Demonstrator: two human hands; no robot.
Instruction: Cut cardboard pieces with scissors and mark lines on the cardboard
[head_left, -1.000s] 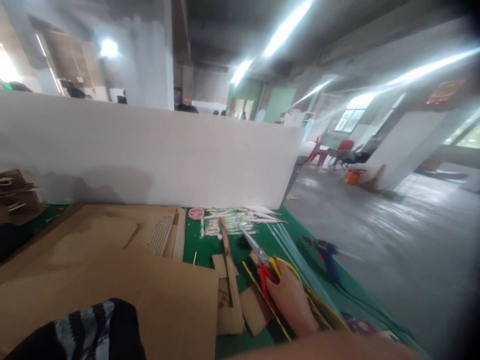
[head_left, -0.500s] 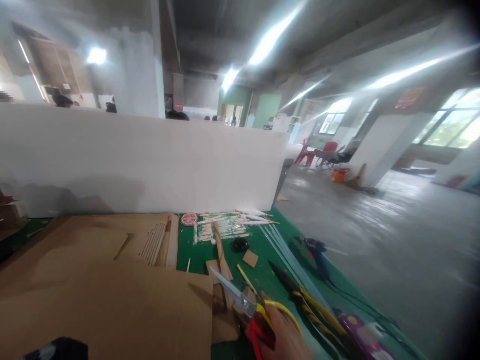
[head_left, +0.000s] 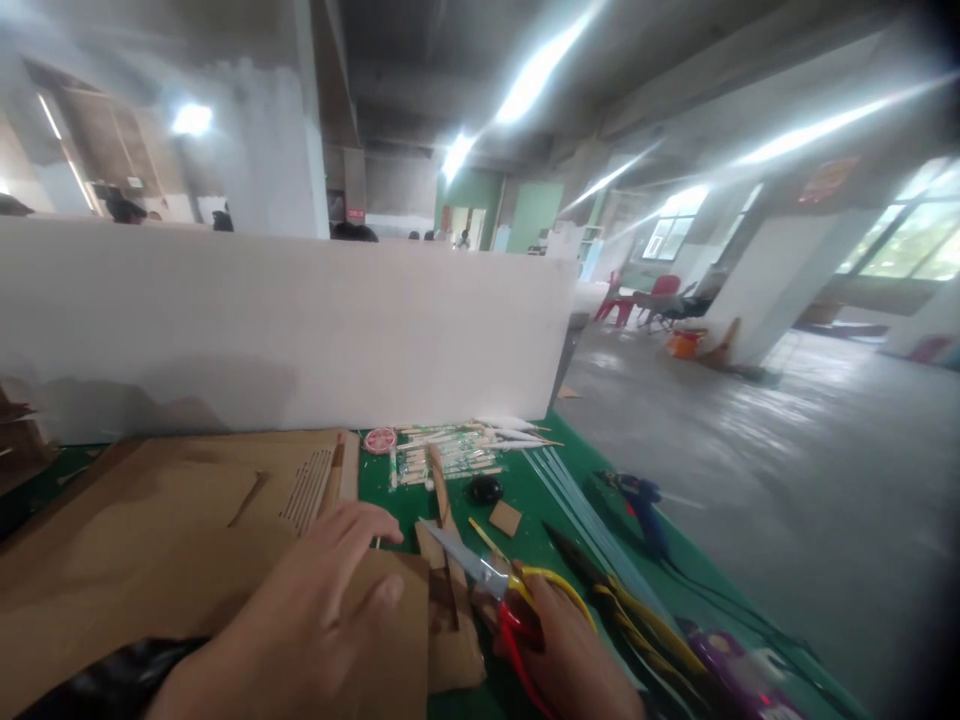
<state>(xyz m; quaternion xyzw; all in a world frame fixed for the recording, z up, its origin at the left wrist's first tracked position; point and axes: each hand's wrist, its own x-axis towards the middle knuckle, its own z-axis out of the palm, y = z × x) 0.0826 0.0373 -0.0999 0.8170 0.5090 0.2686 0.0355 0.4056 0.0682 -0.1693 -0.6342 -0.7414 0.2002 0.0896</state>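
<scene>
My right hand (head_left: 566, 640) is closed on the scissors (head_left: 487, 577), whose yellow and red handles show at its fingers and whose blades point up and left over cardboard strips (head_left: 446, 505). Above the large cardboard sheet (head_left: 150, 600) my left hand (head_left: 330, 580) hovers with its thumb and fingers apart and nothing between them. Thin brown strips (head_left: 309, 488) lie on the cardboard beyond it. A thin yellow stick (head_left: 486, 537) is just behind the scissors, and a small cardboard square (head_left: 505, 518) rests on the green table (head_left: 390, 500).
A white panel (head_left: 300, 330) stands along the table's back. Near it lie wrapped sticks (head_left: 450, 455), a red-and-white disc (head_left: 380, 440) and a black round object (head_left: 484, 489). To the right are black-and-yellow shears (head_left: 637, 620), a blue glue gun (head_left: 645, 510) and a purple device (head_left: 731, 665).
My left hand has come in from the lower left, over the cardboard, with its fingers apart. The scissors remain in my right hand, and the view has shifted slightly.
</scene>
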